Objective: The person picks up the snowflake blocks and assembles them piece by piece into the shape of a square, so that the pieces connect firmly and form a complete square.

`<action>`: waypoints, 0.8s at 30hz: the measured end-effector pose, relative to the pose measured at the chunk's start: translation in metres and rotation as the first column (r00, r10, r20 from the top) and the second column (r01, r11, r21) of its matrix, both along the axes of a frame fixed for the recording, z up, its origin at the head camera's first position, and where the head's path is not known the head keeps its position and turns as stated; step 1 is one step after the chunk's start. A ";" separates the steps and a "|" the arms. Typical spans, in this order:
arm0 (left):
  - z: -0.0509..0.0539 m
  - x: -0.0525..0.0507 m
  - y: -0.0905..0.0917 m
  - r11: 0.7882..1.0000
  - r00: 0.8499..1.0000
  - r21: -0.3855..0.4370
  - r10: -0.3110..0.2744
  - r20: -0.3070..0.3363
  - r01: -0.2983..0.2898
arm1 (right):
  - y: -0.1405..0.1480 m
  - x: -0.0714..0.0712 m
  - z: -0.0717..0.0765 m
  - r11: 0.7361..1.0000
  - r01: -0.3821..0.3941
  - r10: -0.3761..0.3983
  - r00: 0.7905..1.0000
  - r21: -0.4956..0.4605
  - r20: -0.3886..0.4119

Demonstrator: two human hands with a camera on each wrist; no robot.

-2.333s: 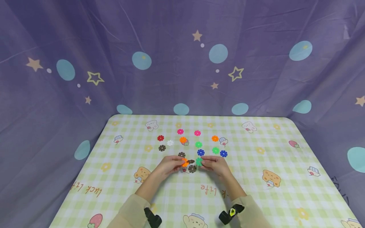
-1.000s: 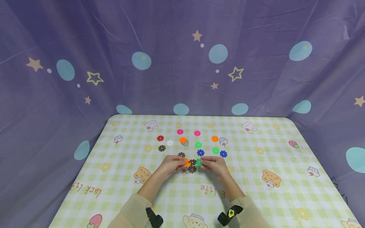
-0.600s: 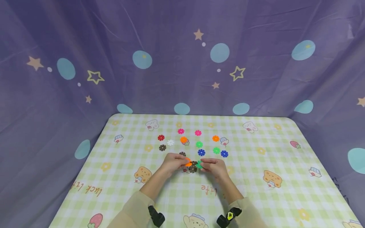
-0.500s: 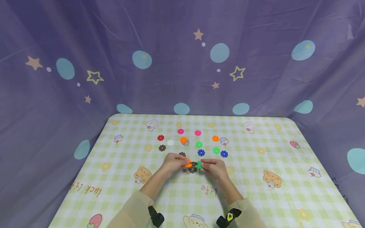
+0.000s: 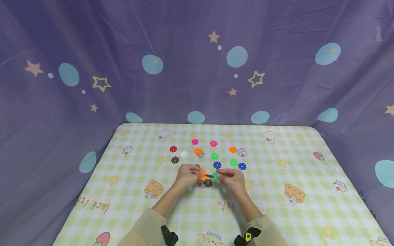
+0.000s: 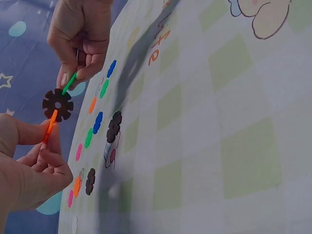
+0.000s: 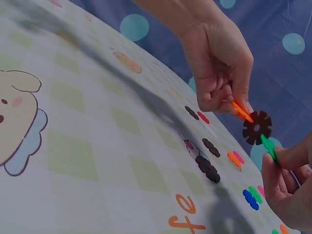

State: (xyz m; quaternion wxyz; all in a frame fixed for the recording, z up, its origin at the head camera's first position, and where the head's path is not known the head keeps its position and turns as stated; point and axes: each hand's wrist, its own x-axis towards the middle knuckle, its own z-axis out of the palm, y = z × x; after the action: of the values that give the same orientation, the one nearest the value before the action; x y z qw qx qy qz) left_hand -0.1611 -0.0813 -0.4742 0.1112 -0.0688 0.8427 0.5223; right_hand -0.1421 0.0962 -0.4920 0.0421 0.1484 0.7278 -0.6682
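My left hand pinches an orange notched plastic snowflake disc between thumb and fingers. A green snowflake disc is pinched in my right hand. Between them, held above the table, is a brown snowflake disc; the orange and green discs meet its rim at opposite sides, seemingly slotted into its notches. Both wrist views show the two outer discs nearly edge-on, crosswise to the brown one. Below the hands another brown disc lies on the table.
Loose discs lie beyond the hands on the checked tablecloth: red, white, brown, pink, orange, green and blue, among others. A purple curtain hangs behind the table.
The green disc in my right hand was apart from the brown disc at first; now it meets the brown rim. My left hand has shifted slightly right. The joined discs have tilted.
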 end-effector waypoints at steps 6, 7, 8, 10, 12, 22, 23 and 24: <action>0.004 0.001 0.005 0.999 0.999 0.024 0.024 -0.040 -0.023 | -0.004 0.003 0.004 0.996 0.070 -0.070 0.998 0.055 0.001; 0.005 0.002 0.006 0.999 0.999 0.027 0.029 -0.041 -0.028 | -0.005 0.003 0.004 0.995 0.081 -0.081 0.997 0.059 0.007; 0.005 0.003 0.007 0.999 0.998 0.029 0.034 -0.045 -0.033 | -0.005 0.003 0.005 0.994 0.090 -0.091 0.996 0.059 0.010; 0.007 0.003 0.008 0.999 0.998 0.031 0.041 -0.050 -0.039 | -0.006 0.003 0.006 0.994 0.100 -0.100 0.995 0.049 0.010; 0.009 0.003 0.008 0.999 0.998 0.036 0.040 -0.056 -0.038 | -0.007 0.002 0.008 0.994 0.102 -0.102 0.995 0.045 0.007; 0.008 0.000 -0.003 0.999 1.000 0.047 -0.020 0.002 0.020 | -0.004 -0.001 -0.004 0.996 0.016 -0.014 1.000 -0.089 0.024; 0.007 0.000 -0.004 0.998 1.000 0.056 -0.020 0.015 0.019 | -0.003 -0.001 -0.006 0.995 0.000 0.003 1.000 -0.104 0.026; 0.005 0.000 -0.005 0.997 0.999 0.070 -0.017 0.029 0.015 | -0.002 -0.003 -0.007 0.993 -0.012 0.016 0.999 -0.116 0.036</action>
State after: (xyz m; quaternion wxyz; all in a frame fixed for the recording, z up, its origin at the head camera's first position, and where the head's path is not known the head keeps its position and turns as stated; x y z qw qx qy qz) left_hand -0.1613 -0.0862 -0.4688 0.1303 -0.0659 0.8226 0.5496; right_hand -0.1446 0.0943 -0.4994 0.0687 0.1531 0.6880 -0.7061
